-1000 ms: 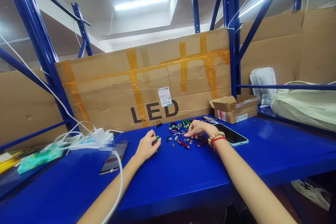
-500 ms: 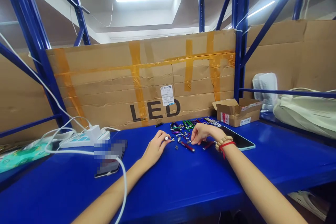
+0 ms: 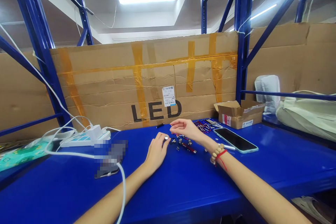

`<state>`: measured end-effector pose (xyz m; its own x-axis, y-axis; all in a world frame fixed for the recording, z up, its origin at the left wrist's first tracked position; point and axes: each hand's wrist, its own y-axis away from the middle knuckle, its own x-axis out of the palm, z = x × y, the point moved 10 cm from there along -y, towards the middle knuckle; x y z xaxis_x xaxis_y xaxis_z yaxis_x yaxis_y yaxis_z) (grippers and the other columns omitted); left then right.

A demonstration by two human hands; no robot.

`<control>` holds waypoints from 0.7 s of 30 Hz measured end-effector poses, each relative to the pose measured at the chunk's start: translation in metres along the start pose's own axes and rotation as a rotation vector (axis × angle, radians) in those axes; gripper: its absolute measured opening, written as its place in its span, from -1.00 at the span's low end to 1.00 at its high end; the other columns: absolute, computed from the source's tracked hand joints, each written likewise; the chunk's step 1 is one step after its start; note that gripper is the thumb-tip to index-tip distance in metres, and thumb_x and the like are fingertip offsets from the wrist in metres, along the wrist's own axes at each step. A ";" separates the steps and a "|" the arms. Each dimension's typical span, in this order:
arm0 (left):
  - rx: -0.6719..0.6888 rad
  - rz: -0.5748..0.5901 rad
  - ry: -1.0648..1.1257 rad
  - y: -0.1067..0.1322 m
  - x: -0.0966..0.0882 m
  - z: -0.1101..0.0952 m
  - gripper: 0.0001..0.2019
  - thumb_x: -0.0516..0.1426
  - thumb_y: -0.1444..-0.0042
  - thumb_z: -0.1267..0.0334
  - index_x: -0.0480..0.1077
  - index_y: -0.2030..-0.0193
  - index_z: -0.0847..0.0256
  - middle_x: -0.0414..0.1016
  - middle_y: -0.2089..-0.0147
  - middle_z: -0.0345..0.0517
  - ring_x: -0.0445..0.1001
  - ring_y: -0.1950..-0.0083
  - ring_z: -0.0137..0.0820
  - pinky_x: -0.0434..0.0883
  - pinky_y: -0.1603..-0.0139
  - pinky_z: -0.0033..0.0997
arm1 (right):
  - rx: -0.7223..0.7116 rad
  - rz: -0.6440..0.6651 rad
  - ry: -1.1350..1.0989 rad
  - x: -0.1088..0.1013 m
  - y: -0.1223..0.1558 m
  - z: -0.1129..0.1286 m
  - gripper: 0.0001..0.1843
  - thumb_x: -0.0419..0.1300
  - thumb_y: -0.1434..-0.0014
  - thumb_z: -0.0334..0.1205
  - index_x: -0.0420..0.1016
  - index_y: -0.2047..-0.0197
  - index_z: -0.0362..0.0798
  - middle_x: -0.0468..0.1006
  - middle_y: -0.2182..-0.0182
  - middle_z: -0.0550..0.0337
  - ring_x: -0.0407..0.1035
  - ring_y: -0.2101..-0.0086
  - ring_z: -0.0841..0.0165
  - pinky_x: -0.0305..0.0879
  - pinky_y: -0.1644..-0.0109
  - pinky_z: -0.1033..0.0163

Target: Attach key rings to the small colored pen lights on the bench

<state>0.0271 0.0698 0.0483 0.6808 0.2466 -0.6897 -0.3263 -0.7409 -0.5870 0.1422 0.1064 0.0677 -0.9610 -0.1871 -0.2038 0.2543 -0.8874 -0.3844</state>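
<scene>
My left hand (image 3: 156, 151) rests on the blue shelf top (image 3: 183, 185) and pinches a small silver round part (image 3: 166, 137) at its fingertips. My right hand (image 3: 185, 128) reaches left over a scatter of small coloured keychain lights and metal bits (image 3: 187, 144); its fingers are curled, thumb out, and I cannot see anything in them. A bead bracelet and red cord (image 3: 218, 152) sit on the right wrist. More coloured lights (image 3: 204, 125) lie behind the hand.
A phone (image 3: 235, 139) lies face up right of the parts. A small open cardboard box (image 3: 239, 113) stands behind it. A second phone (image 3: 109, 168) with a white cable lies at left near a power strip (image 3: 88, 136). A large LED carton (image 3: 147, 84) walls the back.
My right hand has lifted from the parts and swung left toward the left hand. The left hand stays put with the silver part. The view has shifted slightly.
</scene>
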 end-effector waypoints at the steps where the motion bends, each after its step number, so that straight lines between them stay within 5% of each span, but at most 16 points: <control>1: -0.012 0.001 -0.022 0.000 0.001 0.002 -0.81 -0.09 -0.21 0.20 0.29 0.30 0.15 0.37 0.21 -0.16 0.39 0.19 -0.35 0.28 0.10 -0.32 | -0.009 0.032 -0.046 0.012 0.001 0.002 -0.49 0.36 0.23 -0.09 0.45 0.19 -0.16 0.56 0.38 0.11 0.46 0.37 0.38 0.41 0.24 0.25; 5: -0.038 0.011 -0.055 0.000 0.004 0.007 -0.81 -0.09 -0.21 0.22 0.32 0.26 0.15 0.36 0.24 -0.15 0.39 0.22 -0.36 0.29 0.15 -0.34 | -0.002 0.106 -0.082 0.035 0.005 -0.003 -0.48 0.36 0.22 -0.09 0.45 0.17 -0.15 0.56 0.38 0.12 0.44 0.41 0.42 0.40 0.28 0.28; 15: -0.053 0.043 -0.084 0.001 0.007 0.008 -0.78 -0.09 -0.21 0.21 0.35 0.27 0.16 0.38 0.25 -0.15 0.39 0.21 -0.36 0.28 0.15 -0.36 | -0.024 0.091 0.011 0.031 0.005 -0.008 -0.53 0.34 0.19 -0.06 0.48 0.22 -0.17 0.52 0.44 0.15 0.38 0.48 0.46 0.34 0.35 0.32; 21: -0.110 0.040 -0.093 0.001 0.007 0.016 -0.75 -0.11 -0.21 0.19 0.33 0.31 0.18 0.36 0.28 -0.17 0.38 0.25 -0.39 0.28 0.20 -0.39 | -0.236 -0.016 0.258 0.024 0.010 0.015 -0.66 0.17 -0.04 -0.02 0.52 0.38 -0.16 0.48 0.46 0.15 0.28 0.54 0.50 0.25 0.44 0.35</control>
<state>0.0210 0.0809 0.0360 0.6030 0.2686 -0.7511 -0.2743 -0.8143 -0.5114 0.1199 0.0866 0.0727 -0.9134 -0.0346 -0.4055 0.2866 -0.7620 -0.5807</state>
